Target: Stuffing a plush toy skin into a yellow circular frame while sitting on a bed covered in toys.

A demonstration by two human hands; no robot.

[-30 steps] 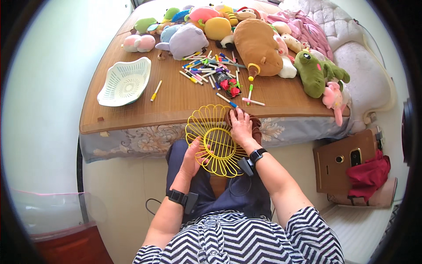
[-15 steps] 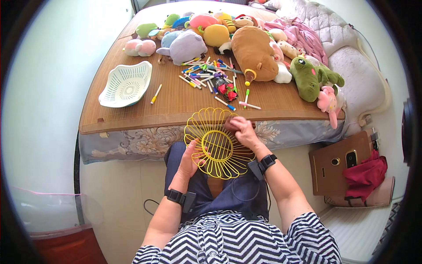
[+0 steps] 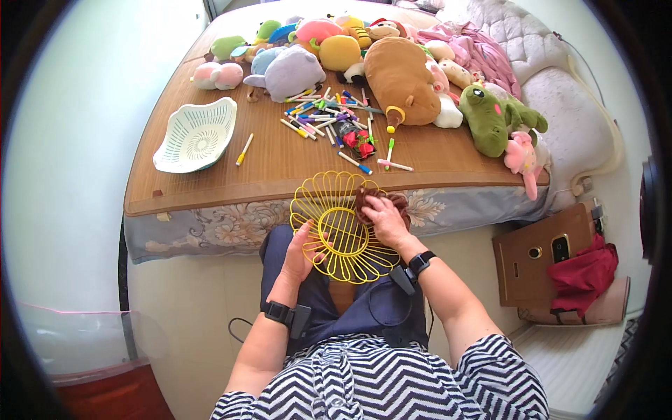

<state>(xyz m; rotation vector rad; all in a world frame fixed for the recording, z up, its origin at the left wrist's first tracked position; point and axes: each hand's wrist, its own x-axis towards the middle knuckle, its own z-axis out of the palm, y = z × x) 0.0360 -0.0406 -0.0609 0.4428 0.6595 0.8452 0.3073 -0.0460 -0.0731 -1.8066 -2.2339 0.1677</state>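
Observation:
A yellow wire basket (image 3: 343,232) with a petal-shaped rim is held tilted over my lap, close to the bed's front edge. My left hand (image 3: 301,255) grips its left side, thumb on the wires. At the basket's upper right, my right hand (image 3: 389,222) presses a bunched brown cloth (image 3: 365,201) against the wire loops, with its fingers bent around the cloth. Part of the cloth is hidden under that hand.
On the bed mat (image 3: 269,185) lie a white plastic basket (image 3: 164,155), a lone marker (image 3: 244,150), a pile of markers (image 3: 318,122) and red artificial roses (image 3: 360,144). Plush toys (image 3: 402,80) crowd the back. A brown safe (image 3: 535,255) stands at right, draped with red cloth (image 3: 584,276).
My right hand has shifted slightly down and right along the rim, and more of the brown cloth now shows. My left hand keeps its grip on the basket.

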